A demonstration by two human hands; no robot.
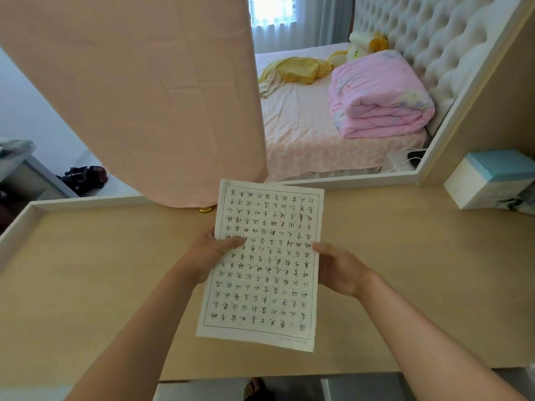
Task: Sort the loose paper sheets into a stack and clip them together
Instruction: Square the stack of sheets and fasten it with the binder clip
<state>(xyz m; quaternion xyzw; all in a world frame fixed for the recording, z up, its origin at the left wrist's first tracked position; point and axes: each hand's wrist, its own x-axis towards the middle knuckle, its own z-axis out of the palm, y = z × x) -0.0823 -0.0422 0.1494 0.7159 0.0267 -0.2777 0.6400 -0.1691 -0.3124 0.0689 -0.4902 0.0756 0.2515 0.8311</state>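
Item one: sheets (260, 273), white, ruled in a grid and filled with handwritten characters. We are holding them over the middle of the tabletop (101, 270), long side running from the near edge toward the back edge, their far end reaching the frame of the mirror (289, 125). We cannot tell how many sheets are lying under the top one, nor whether any part is touching the wood. Item two: left hand (208, 253), gripping the sheets' left edge, thumb pressing down on the written face, the remaining fingers going underneath and hidden there. Item three: right hand (338, 269), holding the right edge opposite, thumb tip lying against that edge, its other fingers tucked behind the paper, so we cannot say whether they are lying apart or together. Item four: pink cloth (144, 96), hanging over the left part of the mirror and coming down to the tabletop's back edge. Item five: small gold object (207, 210), showing at the foot of the cloth, just beside the sheets' far left corner; too little is showing to identify it. Item six: white and blue box (492, 180), sitting at the back right corner. Item seven: folded pink quilt (379, 94), appearing on a bed in the uncovered glass.
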